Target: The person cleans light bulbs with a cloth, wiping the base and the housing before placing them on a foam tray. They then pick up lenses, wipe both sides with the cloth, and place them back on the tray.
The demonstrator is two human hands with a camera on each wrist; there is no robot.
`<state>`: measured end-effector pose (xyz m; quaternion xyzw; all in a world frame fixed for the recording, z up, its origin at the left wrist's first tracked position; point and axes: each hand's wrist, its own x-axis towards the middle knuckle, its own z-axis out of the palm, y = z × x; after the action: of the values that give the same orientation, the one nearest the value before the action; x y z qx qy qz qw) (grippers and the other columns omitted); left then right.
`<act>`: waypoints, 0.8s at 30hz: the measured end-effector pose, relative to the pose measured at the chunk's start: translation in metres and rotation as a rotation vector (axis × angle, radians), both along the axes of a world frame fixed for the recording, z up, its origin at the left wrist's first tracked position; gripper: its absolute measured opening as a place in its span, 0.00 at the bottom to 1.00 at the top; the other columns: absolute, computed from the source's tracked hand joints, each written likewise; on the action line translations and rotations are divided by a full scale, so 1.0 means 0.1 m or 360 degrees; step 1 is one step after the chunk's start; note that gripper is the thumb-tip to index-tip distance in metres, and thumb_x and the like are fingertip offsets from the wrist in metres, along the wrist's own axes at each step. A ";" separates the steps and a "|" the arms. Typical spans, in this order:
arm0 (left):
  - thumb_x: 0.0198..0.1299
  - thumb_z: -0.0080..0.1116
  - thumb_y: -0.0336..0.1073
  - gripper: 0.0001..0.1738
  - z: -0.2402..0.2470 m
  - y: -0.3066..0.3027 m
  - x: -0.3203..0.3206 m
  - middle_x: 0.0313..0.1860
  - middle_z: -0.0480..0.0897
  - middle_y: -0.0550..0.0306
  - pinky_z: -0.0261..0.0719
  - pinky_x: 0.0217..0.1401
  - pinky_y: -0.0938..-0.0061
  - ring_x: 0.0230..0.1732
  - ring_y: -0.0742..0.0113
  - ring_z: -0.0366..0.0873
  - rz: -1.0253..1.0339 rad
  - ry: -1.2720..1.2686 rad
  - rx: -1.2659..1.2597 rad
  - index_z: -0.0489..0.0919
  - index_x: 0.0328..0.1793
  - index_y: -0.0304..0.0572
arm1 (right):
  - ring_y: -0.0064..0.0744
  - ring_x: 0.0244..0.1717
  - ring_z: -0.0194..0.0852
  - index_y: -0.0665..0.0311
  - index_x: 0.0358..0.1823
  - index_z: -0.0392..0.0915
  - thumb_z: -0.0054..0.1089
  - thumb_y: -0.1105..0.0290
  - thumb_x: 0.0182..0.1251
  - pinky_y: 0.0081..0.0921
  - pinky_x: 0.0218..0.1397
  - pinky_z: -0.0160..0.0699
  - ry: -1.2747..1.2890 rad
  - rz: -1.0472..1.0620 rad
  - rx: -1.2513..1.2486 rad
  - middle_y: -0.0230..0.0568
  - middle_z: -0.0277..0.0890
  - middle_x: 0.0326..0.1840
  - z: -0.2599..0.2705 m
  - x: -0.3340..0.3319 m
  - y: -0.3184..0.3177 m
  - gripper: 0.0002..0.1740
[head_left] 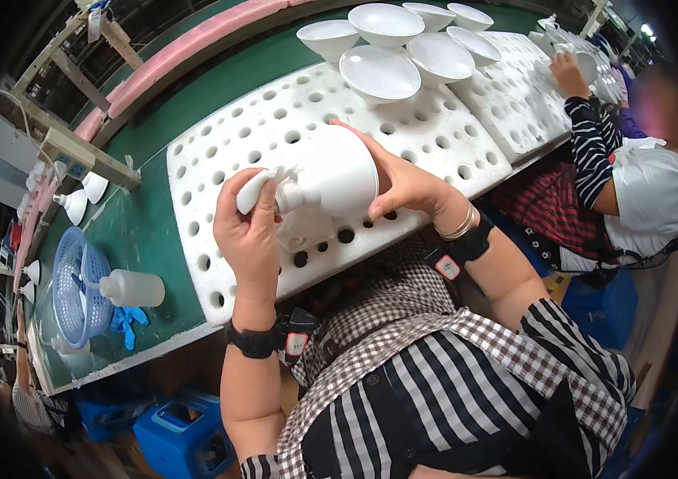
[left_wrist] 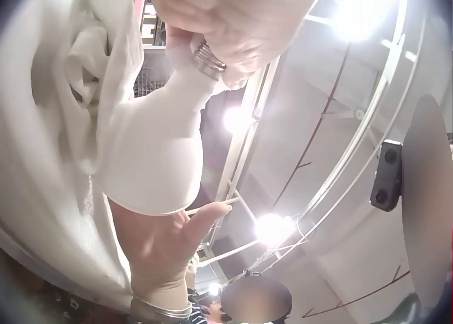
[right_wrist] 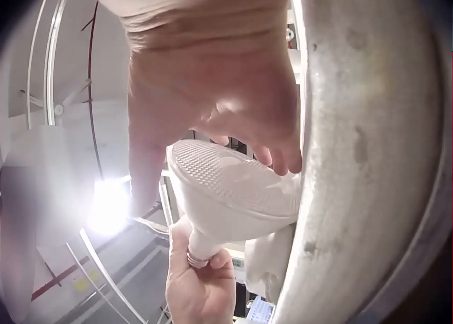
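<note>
A white reflector lamp bulb [head_left: 339, 172] is held over the foam board, its wide end toward my right hand. My left hand [head_left: 247, 227] grips its narrow neck at the metal screw base [left_wrist: 209, 60]. A white cloth [head_left: 256, 190] sticks out between the left thumb and fingers, and more of it hangs beside the bulb. My right hand [head_left: 411, 184] is spread around the wide end, thumb extended and fingertips right at the rim. In the right wrist view, the dimpled lens [right_wrist: 219, 172] faces the right palm, with a gap between them.
A white foam board [head_left: 235, 120] full of holes lies on the green table [head_left: 175, 239]. Several similar bulbs [head_left: 379, 73] stand at the back. On the left are a blue basket [head_left: 75, 279], a squeeze bottle [head_left: 135, 287] and a blue glove [head_left: 128, 323]. Another person [head_left: 650, 176] works at right.
</note>
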<state>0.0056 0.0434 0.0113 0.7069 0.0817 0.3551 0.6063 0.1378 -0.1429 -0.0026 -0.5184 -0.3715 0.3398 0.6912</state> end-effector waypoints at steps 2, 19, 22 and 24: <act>0.67 0.61 0.30 0.11 0.00 0.03 0.00 0.35 0.79 0.65 0.75 0.29 0.83 0.31 0.81 0.72 0.0006 0.0021 -0.0006 0.79 0.54 0.39 | 0.40 0.80 0.44 0.60 0.81 0.38 0.86 0.62 0.33 0.36 0.81 0.43 0.0114 0.0104 0.0033 0.47 0.47 0.80 0.04 0.04 0.03 0.76; 0.67 0.61 0.35 0.14 -0.07 0.09 0.19 0.37 0.81 0.63 0.71 0.37 0.87 0.34 0.83 0.72 0.0139 0.0070 -0.0089 0.79 0.54 0.35 | 0.42 0.79 0.47 0.60 0.81 0.34 0.90 0.56 0.22 0.36 0.81 0.46 -0.0237 0.0082 -0.0172 0.50 0.46 0.80 0.01 0.10 0.14 0.85; 0.67 0.62 0.35 0.14 -0.04 0.09 0.27 0.38 0.81 0.62 0.72 0.39 0.85 0.35 0.81 0.73 0.0171 0.0109 -0.0091 0.79 0.54 0.34 | 0.45 0.78 0.51 0.60 0.81 0.32 0.90 0.59 0.24 0.39 0.81 0.48 -0.0416 0.0025 -0.0172 0.54 0.49 0.78 -0.02 0.06 0.07 0.84; 0.66 0.63 0.36 0.14 -0.01 0.09 0.32 0.35 0.78 0.66 0.67 0.36 0.86 0.33 0.82 0.68 0.0187 0.0181 -0.0115 0.80 0.52 0.35 | 0.45 0.77 0.52 0.60 0.81 0.33 0.90 0.58 0.25 0.39 0.81 0.49 -0.0533 -0.0030 -0.0166 0.54 0.51 0.77 -0.06 0.03 0.05 0.84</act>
<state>0.0371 0.0527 0.0098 0.6976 0.1701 0.3460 0.6039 0.1408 -0.1381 -0.0090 -0.6063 -0.4584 0.2612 0.5950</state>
